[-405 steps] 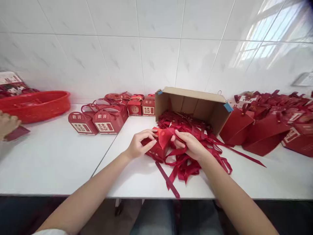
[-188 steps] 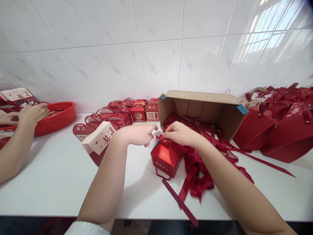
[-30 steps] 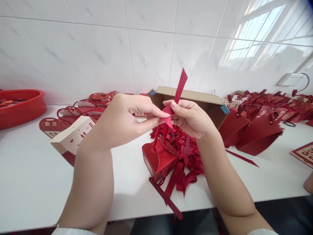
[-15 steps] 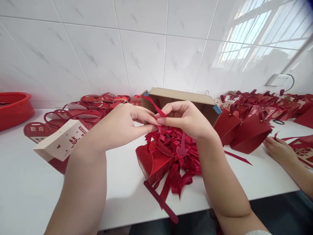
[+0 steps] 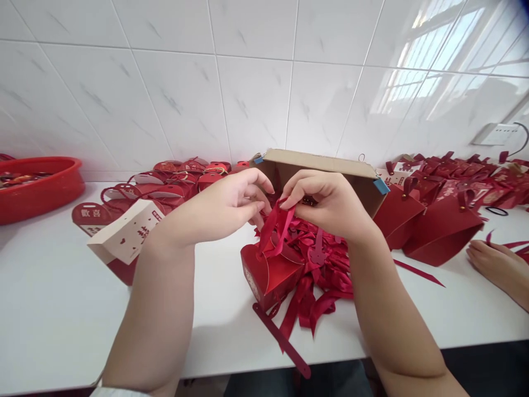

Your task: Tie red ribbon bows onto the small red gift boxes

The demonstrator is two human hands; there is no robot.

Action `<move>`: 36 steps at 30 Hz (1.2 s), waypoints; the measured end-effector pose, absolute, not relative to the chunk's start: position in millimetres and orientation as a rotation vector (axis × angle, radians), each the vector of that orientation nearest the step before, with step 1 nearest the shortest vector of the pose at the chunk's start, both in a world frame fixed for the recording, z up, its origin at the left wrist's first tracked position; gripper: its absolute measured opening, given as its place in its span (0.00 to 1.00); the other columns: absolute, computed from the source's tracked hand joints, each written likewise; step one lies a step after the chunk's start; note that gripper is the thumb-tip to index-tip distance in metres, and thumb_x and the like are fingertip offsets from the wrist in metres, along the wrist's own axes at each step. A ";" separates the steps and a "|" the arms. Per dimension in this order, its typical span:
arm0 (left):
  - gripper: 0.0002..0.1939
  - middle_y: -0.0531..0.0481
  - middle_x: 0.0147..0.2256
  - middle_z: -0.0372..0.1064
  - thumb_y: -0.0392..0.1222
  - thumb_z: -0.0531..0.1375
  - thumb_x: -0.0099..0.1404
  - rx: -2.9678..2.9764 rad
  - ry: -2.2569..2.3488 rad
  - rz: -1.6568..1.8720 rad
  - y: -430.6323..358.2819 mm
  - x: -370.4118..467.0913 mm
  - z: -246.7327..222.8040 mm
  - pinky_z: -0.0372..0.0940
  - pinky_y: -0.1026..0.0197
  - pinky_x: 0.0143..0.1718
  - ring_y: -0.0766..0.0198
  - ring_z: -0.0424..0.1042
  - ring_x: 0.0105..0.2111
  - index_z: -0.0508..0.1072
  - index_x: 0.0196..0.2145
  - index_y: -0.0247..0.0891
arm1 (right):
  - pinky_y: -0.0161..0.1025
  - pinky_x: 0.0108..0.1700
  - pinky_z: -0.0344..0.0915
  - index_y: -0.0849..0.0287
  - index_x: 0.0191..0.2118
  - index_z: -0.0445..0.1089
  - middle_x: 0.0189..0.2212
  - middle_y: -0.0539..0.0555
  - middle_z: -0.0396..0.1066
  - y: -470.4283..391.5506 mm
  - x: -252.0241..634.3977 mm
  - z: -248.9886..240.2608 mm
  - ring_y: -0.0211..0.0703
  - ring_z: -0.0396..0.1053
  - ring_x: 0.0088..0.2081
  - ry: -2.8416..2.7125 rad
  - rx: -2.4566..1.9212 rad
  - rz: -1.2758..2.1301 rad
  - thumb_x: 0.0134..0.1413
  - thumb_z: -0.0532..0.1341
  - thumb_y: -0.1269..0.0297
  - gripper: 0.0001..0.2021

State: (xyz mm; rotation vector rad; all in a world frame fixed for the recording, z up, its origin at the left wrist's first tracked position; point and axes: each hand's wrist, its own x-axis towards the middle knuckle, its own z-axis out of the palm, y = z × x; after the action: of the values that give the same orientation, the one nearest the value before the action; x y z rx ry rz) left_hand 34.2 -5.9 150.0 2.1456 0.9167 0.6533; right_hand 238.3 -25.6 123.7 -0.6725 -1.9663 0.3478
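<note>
Where the fingertips of the left hand (image 5: 231, 207) and right hand (image 5: 326, 201) meet, both pinch a red ribbon (image 5: 276, 229) looped above the small red gift box (image 5: 268, 273); the knot itself is hidden. The cardboard carton (image 5: 322, 165) crowds behind. The white table (image 5: 53, 298) lies bare leftward, its front edge near.

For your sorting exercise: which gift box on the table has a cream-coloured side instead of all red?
The tipped gift box left of the left hand; its broad face is cream with red print.
</note>
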 end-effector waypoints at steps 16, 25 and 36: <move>0.06 0.51 0.32 0.74 0.39 0.60 0.56 2.244 0.962 0.635 0.2 44.8 150.6 0.68 0.61 0.31 0.61 0.74 0.34 0.70 0.33 0.39 | 0.34 0.31 0.67 0.58 0.25 0.73 0.32 0.51 0.72 -17.9 233.4 117.3 0.38 0.70 0.33 -2.002 -0.605 0.164 0.43 0.55 0.84 0.15; 0.04 0.52 0.29 0.74 0.36 0.57 0.58 2.260 1.021 0.757 -1.4 42.5 153.0 0.67 0.62 0.30 0.63 0.73 0.30 0.72 0.31 0.38 | 0.38 0.35 0.70 0.55 0.31 0.77 0.34 0.51 0.75 -19.5 233.5 118.1 0.41 0.72 0.36 -1.936 -0.694 0.228 0.50 0.59 0.77 0.12; 0.03 0.52 0.26 0.72 0.40 0.58 0.57 2.454 1.341 0.969 -25.0 19.8 162.4 0.62 0.62 0.25 0.62 0.70 0.26 0.71 0.29 0.40 | 0.38 0.33 0.69 0.60 0.31 0.76 0.26 0.53 0.75 -15.8 247.8 99.0 0.42 0.72 0.30 -1.594 -0.962 0.541 0.53 0.62 0.52 0.15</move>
State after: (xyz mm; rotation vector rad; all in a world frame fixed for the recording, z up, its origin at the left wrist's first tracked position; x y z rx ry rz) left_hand 19.8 -25.0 162.4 2.4538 1.3409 0.9693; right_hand 247.8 -15.8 99.0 -0.9624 -1.5944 0.5410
